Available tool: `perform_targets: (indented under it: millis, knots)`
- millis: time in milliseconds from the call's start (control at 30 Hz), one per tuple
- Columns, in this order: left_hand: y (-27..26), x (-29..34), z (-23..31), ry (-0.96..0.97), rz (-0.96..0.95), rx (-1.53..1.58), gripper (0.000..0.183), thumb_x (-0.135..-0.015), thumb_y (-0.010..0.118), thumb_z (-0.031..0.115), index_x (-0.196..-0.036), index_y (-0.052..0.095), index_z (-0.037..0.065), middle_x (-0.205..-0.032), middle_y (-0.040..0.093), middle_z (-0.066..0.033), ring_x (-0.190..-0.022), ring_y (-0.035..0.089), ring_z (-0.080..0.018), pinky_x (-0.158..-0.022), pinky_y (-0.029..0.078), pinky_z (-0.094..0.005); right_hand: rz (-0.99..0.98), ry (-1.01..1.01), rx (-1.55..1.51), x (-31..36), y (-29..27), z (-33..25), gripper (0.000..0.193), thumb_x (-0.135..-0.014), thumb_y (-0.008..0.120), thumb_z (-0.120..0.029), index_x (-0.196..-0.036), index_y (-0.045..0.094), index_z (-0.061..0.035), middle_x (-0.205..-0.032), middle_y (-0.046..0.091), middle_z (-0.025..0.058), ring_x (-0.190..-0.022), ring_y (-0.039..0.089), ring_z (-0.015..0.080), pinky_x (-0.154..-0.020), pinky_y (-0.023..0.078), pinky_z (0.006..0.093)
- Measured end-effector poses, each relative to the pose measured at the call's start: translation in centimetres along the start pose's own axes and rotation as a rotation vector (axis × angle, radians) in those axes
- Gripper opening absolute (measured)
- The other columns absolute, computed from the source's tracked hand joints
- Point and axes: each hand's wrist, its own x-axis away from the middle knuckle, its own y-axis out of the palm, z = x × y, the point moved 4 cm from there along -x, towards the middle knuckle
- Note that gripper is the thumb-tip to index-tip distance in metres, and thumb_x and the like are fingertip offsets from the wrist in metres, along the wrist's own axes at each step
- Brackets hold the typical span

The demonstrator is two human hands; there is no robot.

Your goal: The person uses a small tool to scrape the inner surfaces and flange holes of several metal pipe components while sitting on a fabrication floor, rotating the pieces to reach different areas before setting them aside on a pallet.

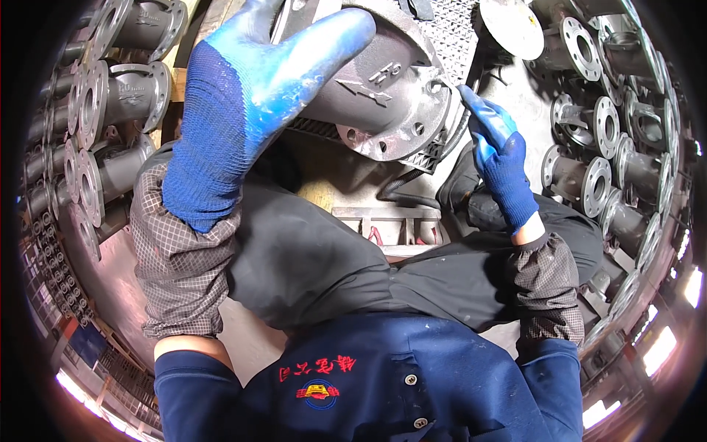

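Observation:
A grey cast-iron flanged valve body [353, 99] with a raised arrow lies before me on a dark perforated stand [427, 160]. Its round flange, pierced by bolt holes, faces me and to the right. My left hand [276, 77], in a blue coated glove, is at the casting's left side; the thumb stretches over it, apart from the fingers, whose tips are cut off by the upper edge. Beside the flange's right rim is my right hand [492, 129], gloved alike, its fingers extended with no held thing visible. Whether its fingertips touch the rim, I cannot tell.
Flanged castings [125, 96] are stacked on the left, and more castings [585, 121] line the right. A black hose [401, 188] curves below the stand. Between my legs sits a metal frame [390, 225] with red parts. A pale round disc [512, 28] stands at the far right.

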Motion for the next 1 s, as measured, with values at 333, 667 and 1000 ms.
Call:
perform_targets:
  millis: [333,667,1000]
  knots:
    - [-0.1,0.8,3.3,0.019,0.008,-0.064,0.065,-0.075,0.073,0.025,-0.125,0.048,-0.009,-0.113,0.06,-0.0217,-0.105,0.058,-0.024,-0.091,0.045,-0.0331,-0.067,-0.007,0.334,0.2,0.0,0.3,0.064,-0.074,0.051,0.005,-0.131,0.05,-0.0243,-0.11,0.062,0.0107,-0.085,0.062,0.0291,-0.068,0.051,0.0364]
    - [-0.3,0.9,1.5,0.019,-0.043,0.001,0.065,-0.076,0.072,0.024,-0.125,0.048,-0.009,-0.114,0.059,-0.0208,-0.105,0.058,-0.0232,-0.091,0.045,-0.0325,-0.062,0.016,0.259,-0.6,-3.1,-1.2,0.057,-0.076,0.051,0.006,-0.126,0.056,-0.0208,-0.104,0.064,0.0114,-0.088,0.063,0.0277,-0.076,0.05,0.0325]
    - [0.0,0.5,1.1,0.019,-0.076,0.046,0.064,-0.076,0.072,0.024,-0.126,0.047,-0.008,-0.115,0.059,-0.0199,-0.105,0.057,-0.0224,-0.091,0.045,-0.0319,-0.004,0.211,-0.45,0.0,0.7,2.3,0.043,-0.079,0.053,0.012,-0.118,0.061,-0.0047,-0.112,0.063,0.0134,-0.102,0.062,0.0195,-0.088,0.049,0.0273]
